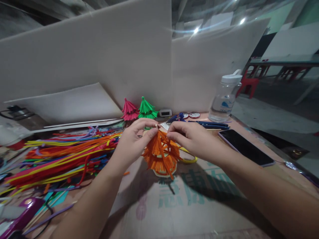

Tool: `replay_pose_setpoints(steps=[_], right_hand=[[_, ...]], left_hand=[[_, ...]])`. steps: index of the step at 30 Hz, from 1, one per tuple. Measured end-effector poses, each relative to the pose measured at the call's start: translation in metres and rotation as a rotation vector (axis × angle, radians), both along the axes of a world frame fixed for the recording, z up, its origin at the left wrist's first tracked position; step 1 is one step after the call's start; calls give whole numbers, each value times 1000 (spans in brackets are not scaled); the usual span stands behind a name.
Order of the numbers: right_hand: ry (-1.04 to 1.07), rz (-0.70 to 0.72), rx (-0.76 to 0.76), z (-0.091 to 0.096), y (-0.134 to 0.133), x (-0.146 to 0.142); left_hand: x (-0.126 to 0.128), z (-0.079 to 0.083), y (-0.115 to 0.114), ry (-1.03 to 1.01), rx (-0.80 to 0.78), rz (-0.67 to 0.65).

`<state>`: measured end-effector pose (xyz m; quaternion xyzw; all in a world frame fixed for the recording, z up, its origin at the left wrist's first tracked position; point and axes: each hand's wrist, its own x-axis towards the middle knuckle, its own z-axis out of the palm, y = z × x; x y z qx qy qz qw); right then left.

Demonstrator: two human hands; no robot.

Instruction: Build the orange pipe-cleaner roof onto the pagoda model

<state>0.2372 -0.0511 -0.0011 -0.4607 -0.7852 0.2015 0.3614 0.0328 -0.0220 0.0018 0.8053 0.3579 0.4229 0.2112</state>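
An orange tiered cone of fuzzy pipe cleaners [152, 157] stands upright on a pale base, a thin stick poking from its top. My left hand [136, 136] is closed at the cone's upper left, thumb and index finger around the tip. On the other side, my right hand [186, 135] pinches at the orange pipe cleaners near the top; its fingertips partly hide what they hold. One longer orange strip [166, 159] slants down the front of the cone. Behind my hands are a finished-looking pink cone [130, 108] and a similar green cone [147, 107].
Bundles of coloured pipe cleaners [67, 154] cover the left side. At the right are a phone [245, 146], a clear water bottle [223, 99] and dark blue pliers [211, 125]. A blue glue gun [178, 117] lies behind my right hand. White panels [99, 56] wall off the back.
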Motion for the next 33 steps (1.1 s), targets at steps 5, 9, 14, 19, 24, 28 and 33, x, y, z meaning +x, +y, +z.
replay_pose_setpoints(steps=[5, 9, 14, 19, 24, 28, 33], right_hand=[[136, 34, 19, 10, 1, 14], [3, 54, 88, 10, -3, 17], [-181, -41, 182, 6, -15, 3], [-69, 59, -96, 1, -8, -3], [210, 181, -513, -1, 6, 1], [169, 192, -525, -1, 5, 0], [90, 113, -369, -5, 3, -7]], left_hand=[[-1, -2, 2, -3, 3, -6], [-3, -3, 3, -1, 10, -14], [-4, -3, 2, 8, 25, -27], [-2, -1, 0, 5, 27, -24], [-1, 0, -1, 23, 28, -25], [-1, 0, 0, 8, 24, -26], [0, 2, -2, 11, 37, -29]])
